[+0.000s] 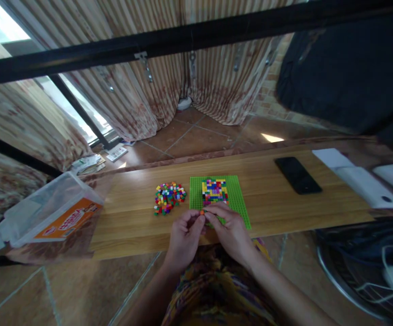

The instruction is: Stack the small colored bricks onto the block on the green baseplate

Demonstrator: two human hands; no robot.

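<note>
My left hand (pixel 185 233) and my right hand (pixel 230 230) meet at the near edge of a green studded baseplate (pixel 239 199). Their fingertips pinch a small orange toy brick (pixel 202 212) between them; whether a second brick is there I cannot make out. Just beyond my right fingers, a block of many-coloured bricks (pixel 215 190) covers the middle of the baseplate. My right hand hides its near side. Left of the baseplate lies a loose heap of small coloured bricks (pixel 169 195).
All this rests on a long wooden board (pixel 131 226). A black phone (pixel 297 175) and white objects (pixel 369 185) lie to the right. At the left end leans a clear plastic tub (pixel 54 208) with an orange label. A dark metal bar (pixel 169 38) crosses above, before striped curtains (pixel 162 90).
</note>
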